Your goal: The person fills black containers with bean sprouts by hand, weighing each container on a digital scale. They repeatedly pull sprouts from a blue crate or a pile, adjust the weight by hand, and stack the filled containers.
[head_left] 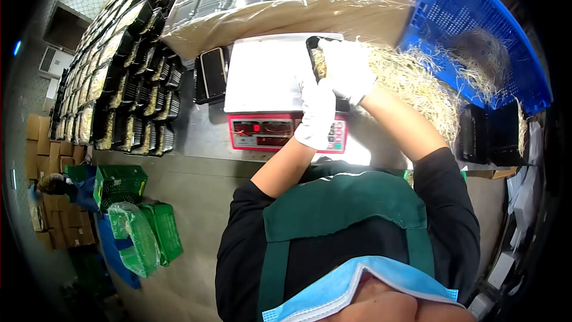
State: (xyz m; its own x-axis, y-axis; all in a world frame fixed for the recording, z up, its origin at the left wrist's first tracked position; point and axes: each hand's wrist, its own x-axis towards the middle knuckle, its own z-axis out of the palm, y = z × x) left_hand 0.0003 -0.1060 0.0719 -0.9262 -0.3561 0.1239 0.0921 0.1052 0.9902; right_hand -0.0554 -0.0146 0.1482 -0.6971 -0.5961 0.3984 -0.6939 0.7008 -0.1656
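Head view shows the steel table (208, 137) carrying, from its far right corner inward, a tilted blue crate (476, 30) and a loose heap of bean sprouts (417, 83) spilling from it toward the scale (268, 83), which sits near the middle of the table's front edge. On the right part of the scale platform rests a black tray (314, 53), partly filled with sprouts. Treat the sprouts as light, soft and brittle: they will likely snap or bruise under pressure, so gather them in loose handfuls from the heap's near edge. Treat the tray as thin, light plastic that probably flexes; hold it by a long rim, not a corner. Your right hand (348, 68), gloved, lies curled over the tray's right side and the sprouts in it, fingers partly closed; whether it pinches sprouts or only presses them cannot be told. Your left hand (316, 113), gloved, stands below it at the tray's near end, fingers loosely bent, touching the right glove; no held item is visible. Filled trays (113, 83) stack along the table's left edge.
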